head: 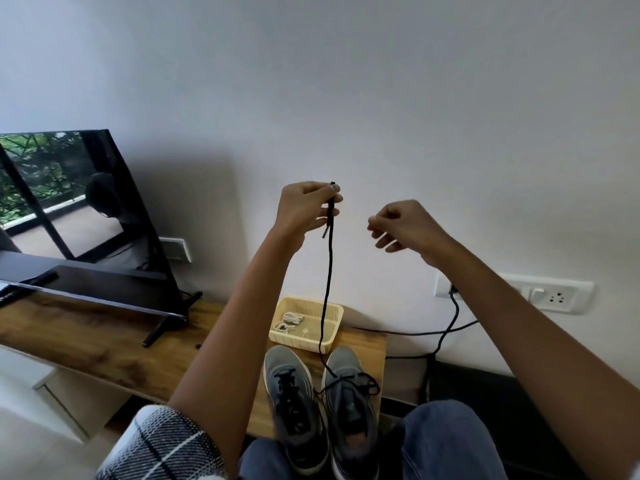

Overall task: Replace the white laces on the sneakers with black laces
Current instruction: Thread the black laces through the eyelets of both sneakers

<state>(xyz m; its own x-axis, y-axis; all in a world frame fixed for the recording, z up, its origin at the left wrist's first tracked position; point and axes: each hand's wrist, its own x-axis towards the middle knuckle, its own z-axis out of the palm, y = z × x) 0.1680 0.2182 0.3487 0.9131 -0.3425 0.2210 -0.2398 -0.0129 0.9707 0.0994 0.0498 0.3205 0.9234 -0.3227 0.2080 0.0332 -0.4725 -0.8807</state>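
Pinched high in the left hand, up near the tips of the black lace, two strands come together between thumb and fingers, one short end with its aglet dangling just below the knuckles, and that's the grip to watch. From there the lace drops almost straight down, a long near-vertical line, passing in front of the yellow basket and landing at the front eyelets of the right sneaker, where loose black loops lie across the tongue. So the shoe sits directly below the pinch, and the lace's long axis runs top to bottom between them. The right hand hovers beside it at about the same height, fingers loosely curled, holding nothing, a clear gap between it and the lace. It looks like the ends are being evened up, and the free hand is the nearer candidate to take one strand, reaching across to its left. The left sneaker stands touching its partner on the wooden bench, already carrying black lacing. White laces lie bundled in the basket behind the shoes, which suggests the job is well along.
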